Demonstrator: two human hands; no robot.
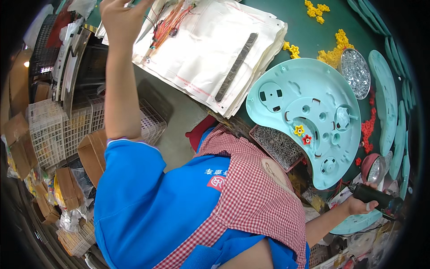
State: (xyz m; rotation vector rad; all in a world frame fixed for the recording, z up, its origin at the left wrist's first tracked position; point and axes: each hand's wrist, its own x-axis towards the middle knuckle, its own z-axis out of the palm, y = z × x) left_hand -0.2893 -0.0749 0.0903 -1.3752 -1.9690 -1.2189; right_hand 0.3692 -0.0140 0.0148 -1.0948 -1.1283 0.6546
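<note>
My left hand (123, 20) reaches to the top edge, beside a bundle of thin coloured wires (168, 27). Its fingers are partly cut off by the frame, so their grip is unclear. Low on the right, my right hand (360, 205) is closed around a black, cylindrical electric screwdriver (376, 197). Between the arms lies a curved turquoise plastic panel (282, 78) with moulded holes and posts. A yellow star-shaped piece (299, 130) and a red one (307, 140) sit on it near its inner curve.
White printed sheets (188, 67) lie stacked under the wires, a dark strip (237, 67) on top. Around the panel are a screw tray (277, 145), a bowl of shiny small parts (355, 71), yellow pieces (333, 54), red pieces (369, 125) and more turquoise panels (383, 103). Crates (49, 130) stand left.
</note>
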